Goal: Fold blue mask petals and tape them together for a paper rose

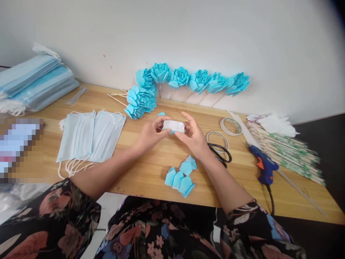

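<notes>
A small folded strip of blue-and-white mask fabric (pixel 174 126) is stretched level between my two hands above the table. My left hand (pixel 153 133) pinches its left end between thumb and fingers. At the right end, my right hand (pixel 192 135) grips it the same way, with one finger raised. Just behind the strip, a bit of blue fabric (pixel 161 114) shows on the wood. Nearer to me, below the right hand, lie several folded blue petals (pixel 178 180). Beside my right wrist are black-handled scissors (pixel 221 153) and a thin roll of tape (pixel 217 138).
Blue fabric flowers (pixel 199 81) on sticks lean along the wall. Face masks (pixel 91 135) lie at left, before a taller mask stack (pixel 35 82). At right are a tape roll (pixel 230 126), a blue glue gun (pixel 262 163) with its cord, and wrapped chopsticks (pixel 288 151).
</notes>
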Motion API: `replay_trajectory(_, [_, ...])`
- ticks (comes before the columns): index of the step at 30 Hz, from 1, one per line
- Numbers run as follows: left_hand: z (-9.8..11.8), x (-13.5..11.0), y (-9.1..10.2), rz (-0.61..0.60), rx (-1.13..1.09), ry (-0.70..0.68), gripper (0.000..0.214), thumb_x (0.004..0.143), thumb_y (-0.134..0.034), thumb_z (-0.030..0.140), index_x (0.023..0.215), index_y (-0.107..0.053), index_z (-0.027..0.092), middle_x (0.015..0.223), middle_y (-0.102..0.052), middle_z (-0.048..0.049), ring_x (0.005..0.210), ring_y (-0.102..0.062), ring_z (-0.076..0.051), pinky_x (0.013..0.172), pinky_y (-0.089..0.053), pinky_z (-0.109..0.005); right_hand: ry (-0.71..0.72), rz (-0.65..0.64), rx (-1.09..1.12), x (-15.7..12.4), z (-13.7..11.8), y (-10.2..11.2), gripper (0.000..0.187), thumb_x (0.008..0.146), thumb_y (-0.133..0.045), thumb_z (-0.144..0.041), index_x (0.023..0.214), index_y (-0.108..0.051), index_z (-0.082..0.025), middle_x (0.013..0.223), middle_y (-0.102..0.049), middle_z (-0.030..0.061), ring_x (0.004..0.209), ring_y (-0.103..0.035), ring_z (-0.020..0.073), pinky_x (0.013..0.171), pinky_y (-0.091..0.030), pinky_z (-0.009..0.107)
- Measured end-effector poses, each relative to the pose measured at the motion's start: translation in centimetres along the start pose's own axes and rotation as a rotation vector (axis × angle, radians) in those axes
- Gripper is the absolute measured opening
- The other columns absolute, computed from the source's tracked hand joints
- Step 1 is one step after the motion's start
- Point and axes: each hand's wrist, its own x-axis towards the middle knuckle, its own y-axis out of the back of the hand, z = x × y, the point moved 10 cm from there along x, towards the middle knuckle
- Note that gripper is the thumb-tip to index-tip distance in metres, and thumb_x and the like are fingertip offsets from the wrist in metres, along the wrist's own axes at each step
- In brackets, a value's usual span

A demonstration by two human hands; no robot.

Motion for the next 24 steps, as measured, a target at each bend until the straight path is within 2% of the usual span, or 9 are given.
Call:
replay_trajectory(4, [0.2,-0.1,-0.2,-0.001,0.061,-0.034,0.039,0.074,-0.075,0.024,0.111,-0.069,0.016,0.090,-0.070,-0.0028,0.082,-0.063,-0.015,0.075,-0.048,-0.026,-0.059,-0.028,-0.054,-0.2,0.3,-0.2,0.062,0.083,-0.069,-0.030,0.142,-0.049,-0.029,0.097,-0.073,0.0022,0.083,-0.069,0.0197,0.072,-0.059,0.034])
replay_trajectory(8, [-0.1,-0.1,0.4,0.029,-0.072,0.031,0.042,0.077,-0.074,0.028,0.116,-0.064,0.014,0.079,-0.067,-0.0004,0.071,-0.060,-0.012,0.066,-0.047,-0.024,-0.071,-0.045,-0.053,-0.3,-0.1,-0.3,0.057,0.083,-0.065,-0.027,0.139,-0.052,-0.029,0.097,-0.073,0.0019,0.082,-0.068,0.0193,0.071,-0.059,0.034])
replay_trajectory(13, [-0.3,-0.1,1.0,0.090,-0.208,0.073,0.052,0.080,-0.076,0.034,0.125,-0.057,0.016,0.087,-0.070,-0.0015,0.075,-0.063,-0.013,0.070,-0.052,-0.026,-0.051,-0.033,-0.061,-0.3,-0.2,-0.3,0.054,0.084,-0.065,-0.029,0.137,-0.054,-0.028,0.096,-0.073,0.0023,0.083,-0.068,0.0196,0.071,-0.059,0.034])
replay_trajectory(16, [-0.9,-0.2,0.5,0.072,-0.285,0.125,0.060,0.079,-0.078,0.043,0.129,-0.056,0.017,0.092,-0.070,-0.0032,0.079,-0.066,-0.015,0.070,-0.053,-0.027,-0.041,0.006,-0.060,-0.3,-0.3,0.1,0.052,0.085,-0.064,-0.028,0.136,-0.054,-0.028,0.092,-0.072,0.0015,0.079,-0.067,0.0185,0.069,-0.058,0.033])
replay_trajectory(20, [-2.1,-0.7,-1.4,-0.072,-0.291,0.270,0.051,0.073,-0.083,0.050,0.103,-0.068,0.012,0.082,-0.068,-0.0031,0.072,-0.063,-0.013,0.069,-0.050,-0.027,-0.020,0.039,-0.074,-0.3,-0.6,0.4,0.051,0.085,-0.064,-0.026,0.135,-0.055,-0.028,0.086,-0.069,0.0000,0.076,-0.064,0.0176,0.070,-0.057,0.034])
replay_trajectory(24, [-2.4,-1.0,-1.4,-0.072,-0.309,0.314,0.040,0.069,-0.087,0.043,0.083,-0.070,0.010,0.073,-0.066,-0.0025,0.065,-0.058,-0.011,0.068,-0.046,-0.026,-0.014,0.023,-0.103,-0.4,-0.8,0.0,0.050,0.086,-0.066,-0.027,0.135,-0.056,-0.028,0.088,-0.068,0.0006,0.078,-0.064,0.0182,0.074,-0.057,0.036])
